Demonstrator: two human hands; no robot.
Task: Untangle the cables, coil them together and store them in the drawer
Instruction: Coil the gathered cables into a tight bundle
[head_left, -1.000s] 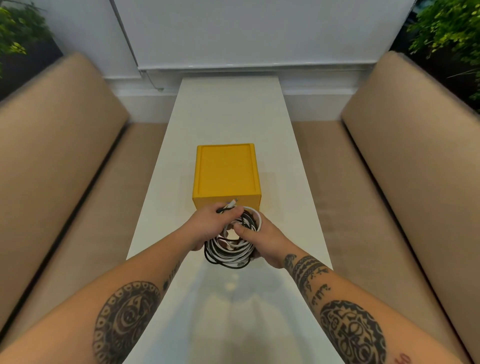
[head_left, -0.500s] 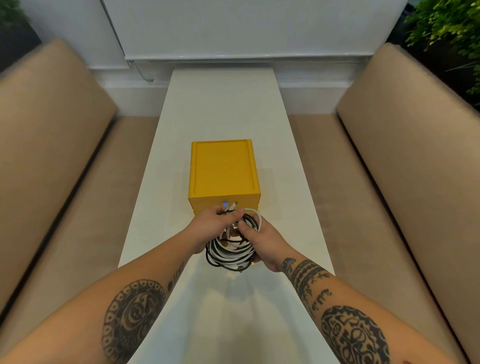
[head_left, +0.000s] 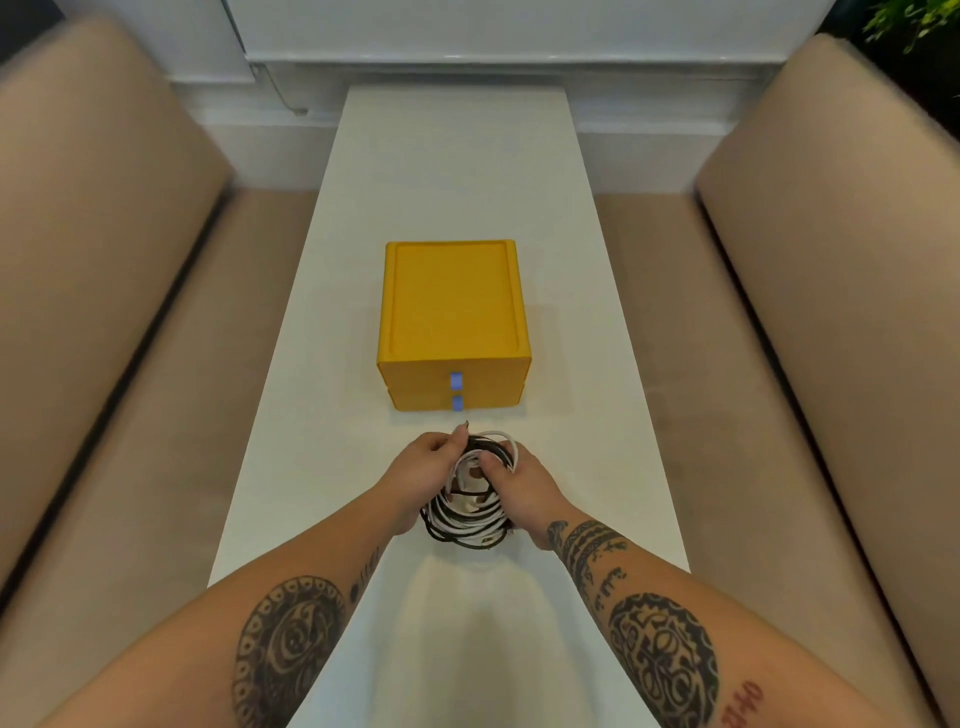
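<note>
A coil of black and white cables (head_left: 467, 522) hangs between my two hands just above the white table (head_left: 457, 171). My left hand (head_left: 423, 473) grips the coil's left side, its fingers curled over the top loops. My right hand (head_left: 519, 488) holds the right side with the thumb pressed on the loops. A short way beyond the coil stands a yellow drawer box (head_left: 452, 322). Both its drawers are closed, each with a small blue pull tab (head_left: 456, 381) on the front.
The long narrow table runs away from me to a white wall ledge. Beige cushioned benches (head_left: 119, 291) flank it on the left and right. Green plant leaves (head_left: 914, 21) show at the top right corner.
My hands and the coil have drawn back from the box, so its front with the two blue tabs now shows. The grip on the coil is unchanged.
</note>
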